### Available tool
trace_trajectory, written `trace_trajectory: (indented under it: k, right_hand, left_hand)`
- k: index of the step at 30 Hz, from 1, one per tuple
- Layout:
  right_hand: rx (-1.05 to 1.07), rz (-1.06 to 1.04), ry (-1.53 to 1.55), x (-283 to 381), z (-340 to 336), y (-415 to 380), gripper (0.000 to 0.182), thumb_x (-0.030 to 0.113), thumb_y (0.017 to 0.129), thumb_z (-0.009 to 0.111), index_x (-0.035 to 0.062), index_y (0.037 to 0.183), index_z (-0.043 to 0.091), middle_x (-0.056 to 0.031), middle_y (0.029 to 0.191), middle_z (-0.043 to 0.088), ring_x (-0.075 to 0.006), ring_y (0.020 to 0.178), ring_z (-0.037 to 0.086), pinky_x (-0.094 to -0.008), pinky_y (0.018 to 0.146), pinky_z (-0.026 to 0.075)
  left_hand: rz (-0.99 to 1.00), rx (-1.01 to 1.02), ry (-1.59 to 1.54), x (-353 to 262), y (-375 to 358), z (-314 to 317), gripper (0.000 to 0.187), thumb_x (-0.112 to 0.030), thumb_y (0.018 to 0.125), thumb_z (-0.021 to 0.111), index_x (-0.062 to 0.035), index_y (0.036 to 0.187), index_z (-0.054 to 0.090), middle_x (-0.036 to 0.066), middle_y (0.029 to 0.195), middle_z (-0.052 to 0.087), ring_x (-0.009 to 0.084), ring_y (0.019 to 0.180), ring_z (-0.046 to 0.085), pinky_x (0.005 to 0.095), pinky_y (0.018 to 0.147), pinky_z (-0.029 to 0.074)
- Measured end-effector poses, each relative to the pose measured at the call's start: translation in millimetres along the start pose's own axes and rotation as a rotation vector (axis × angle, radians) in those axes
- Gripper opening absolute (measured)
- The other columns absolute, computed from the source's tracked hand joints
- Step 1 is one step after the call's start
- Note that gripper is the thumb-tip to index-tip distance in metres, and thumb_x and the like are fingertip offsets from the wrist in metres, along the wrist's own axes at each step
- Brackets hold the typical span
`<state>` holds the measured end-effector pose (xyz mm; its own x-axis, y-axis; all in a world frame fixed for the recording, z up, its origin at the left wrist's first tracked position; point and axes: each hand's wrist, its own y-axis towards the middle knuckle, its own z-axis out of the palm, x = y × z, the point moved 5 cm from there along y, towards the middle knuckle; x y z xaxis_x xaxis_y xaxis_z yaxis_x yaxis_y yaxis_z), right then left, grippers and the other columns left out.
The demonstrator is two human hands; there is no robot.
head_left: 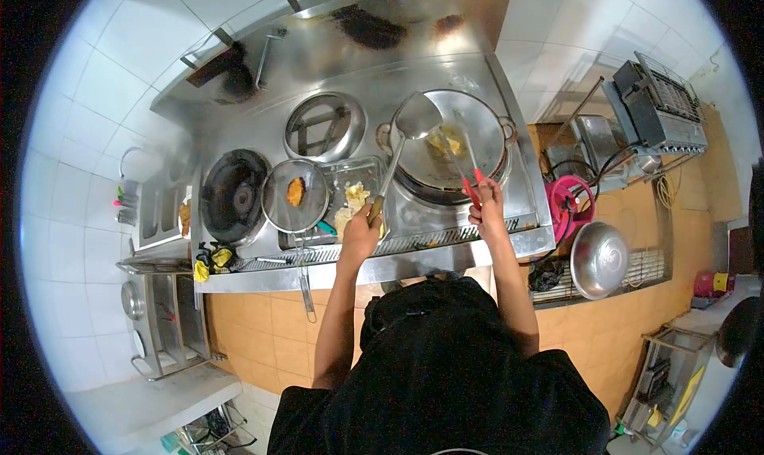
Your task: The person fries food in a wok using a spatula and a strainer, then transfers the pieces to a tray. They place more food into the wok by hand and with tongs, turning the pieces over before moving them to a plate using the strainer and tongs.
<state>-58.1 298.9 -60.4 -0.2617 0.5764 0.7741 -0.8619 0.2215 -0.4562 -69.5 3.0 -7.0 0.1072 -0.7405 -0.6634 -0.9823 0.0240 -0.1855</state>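
My left hand (364, 234) is closed around the brown handle of a wok spatula (419, 117), whose broad metal head is over the left side of a large two-handled pan (485, 109). My right hand (487, 203) grips red-handled tongs (473, 186) with their arms reaching into the pan. Near the tong tips, a yellow piece of food (447, 142) sits in the oil. Beside my left hand, a metal tray (372, 171) carries pale battered pieces (354, 199). A round mesh strainer (295, 195) overlaps the tray's left side and has one orange-brown fried piece (296, 191) on it.
A dark wok (235, 196) sits at the left of the steel stove, and an unused burner ring (325, 127) lies behind the strainer. The strainer's handle (307, 292) sticks out past the front edge. A pink basket (570, 204) and a large metal bowl (599, 260) stand at right.
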Motion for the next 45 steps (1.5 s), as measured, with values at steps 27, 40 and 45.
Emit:
trace_trajectory:
  k: [27,40,45]
  right_hand:
    - [-0.03,-0.777,-1.087,20,-46,-3,0.052,0.017,0.086,0.064,0.0048,0.132,0.046,-0.0174,0.103,0.06,-0.0377,0.08,0.065,-0.0487,0.07,0.052]
    - [-0.163,-0.828,-1.635,65,-14,-30,0.047,0.008,0.083,0.06,0.0114,0.129,0.051,-0.0141,0.105,0.057,-0.039,0.067,0.064,-0.0512,0.057,0.051]
    - [-0.145,-0.769,-1.64,63,-13,-30,0.047,0.007,0.081,0.061,0.0102,0.128,0.052,-0.0148,0.108,0.058,-0.0402,0.07,0.065,-0.0504,0.061,0.053]
  left_hand:
    - [0.067,0.015,0.004,11,4,-29,0.041,-0.029,0.089,0.062,0.0,0.118,0.059,0.03,0.1,0.064,0.0459,0.095,0.061,0.0472,0.081,0.048]
    - [0.174,0.043,0.079,-14,7,-39,0.034,-0.026,0.088,0.061,0.0013,0.107,0.063,0.029,0.087,0.064,0.0467,0.086,0.061,0.0497,0.075,0.047]
    - [0.201,0.043,0.018,-11,6,-37,0.031,-0.026,0.088,0.062,0.0019,0.102,0.063,0.029,0.082,0.063,0.0459,0.081,0.06,0.0489,0.07,0.045]
